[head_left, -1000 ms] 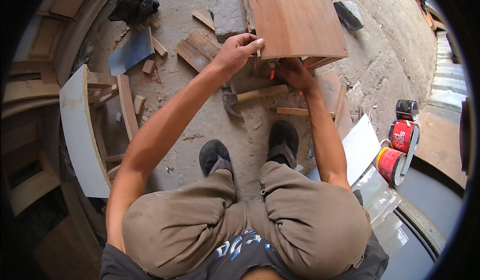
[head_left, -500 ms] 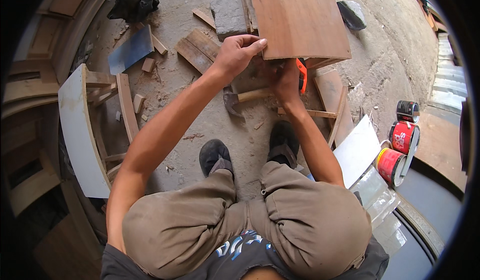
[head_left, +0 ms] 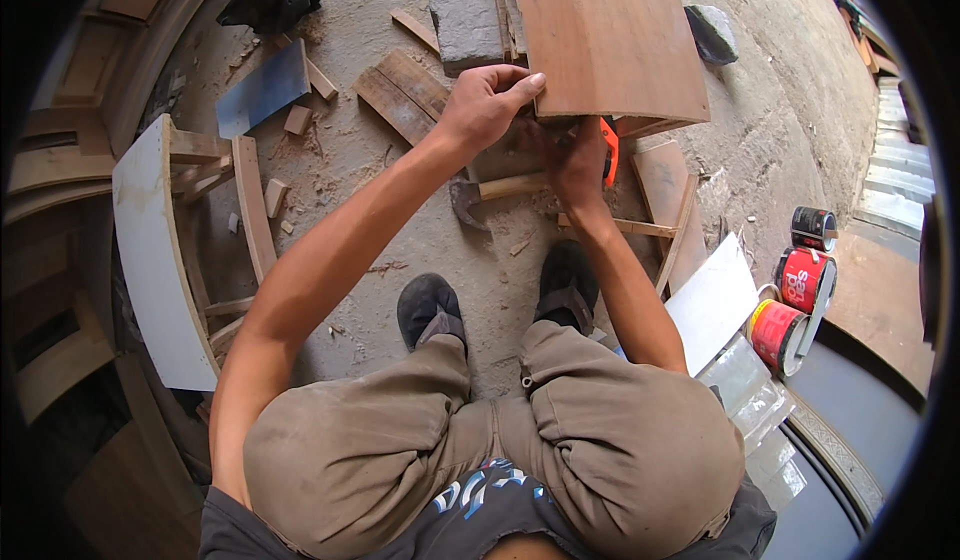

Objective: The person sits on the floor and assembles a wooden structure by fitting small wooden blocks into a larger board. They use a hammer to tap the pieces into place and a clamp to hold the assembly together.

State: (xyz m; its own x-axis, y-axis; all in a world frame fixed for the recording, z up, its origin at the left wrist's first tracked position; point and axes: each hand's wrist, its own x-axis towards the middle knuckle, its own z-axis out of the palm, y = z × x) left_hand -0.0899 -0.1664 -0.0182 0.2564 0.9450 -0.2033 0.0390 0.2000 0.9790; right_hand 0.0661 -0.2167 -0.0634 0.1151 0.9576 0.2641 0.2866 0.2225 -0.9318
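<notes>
A brown wooden panel [head_left: 610,40], the top of a box-like piece, extends away from me at the upper middle. At its near left corner my left hand [head_left: 487,110] is closed, with the thumb and curled fingers pinching the edge. Just under the panel's near edge my right hand [head_left: 578,170] is closed round a tool with an orange handle [head_left: 610,150]. The tool's working end is hidden below the panel, so its kind cannot be told. A claw hammer [head_left: 510,187] lies on the ground beneath my hands.
A grey stone block [head_left: 462,15] stands left of the panel, and a rock [head_left: 711,35] lies right of it. Wood offcuts [head_left: 400,95] and a white-faced frame [head_left: 150,260] are on the left. Red cans [head_left: 780,332] and a white sheet [head_left: 712,305] sit at right.
The whole view has shifted slightly, so the panel and both hands appear a little further right. Both hands keep nearly the same place and grip at the panel's near edge.
</notes>
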